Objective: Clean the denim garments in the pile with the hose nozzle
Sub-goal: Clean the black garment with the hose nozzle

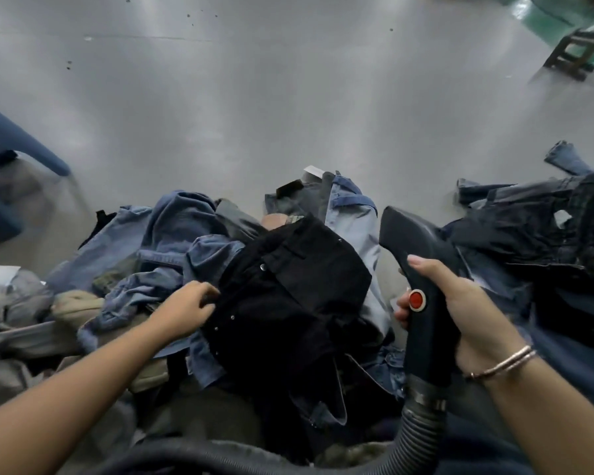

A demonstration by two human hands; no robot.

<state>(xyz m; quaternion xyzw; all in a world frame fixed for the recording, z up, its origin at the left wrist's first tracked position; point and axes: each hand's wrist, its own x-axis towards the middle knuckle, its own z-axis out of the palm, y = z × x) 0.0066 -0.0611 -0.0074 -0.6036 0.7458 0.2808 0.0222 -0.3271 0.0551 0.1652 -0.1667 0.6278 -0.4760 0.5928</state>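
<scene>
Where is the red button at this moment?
In the head view, the red button sits lower right, on the black hose nozzle gripped by the right hand, just right of the black garment.

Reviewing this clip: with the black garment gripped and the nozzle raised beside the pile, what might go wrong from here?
1. The left hand only pinches the edge of the black denim garment; suction or airflow may pull it loose or bunch it.
2. The grey ribbed hose curls across the front of the pile and might snag garments when the right hand swings the black hose nozzle.
3. Blue denim garments lie half buried under the black one and may get skipped.
</scene>
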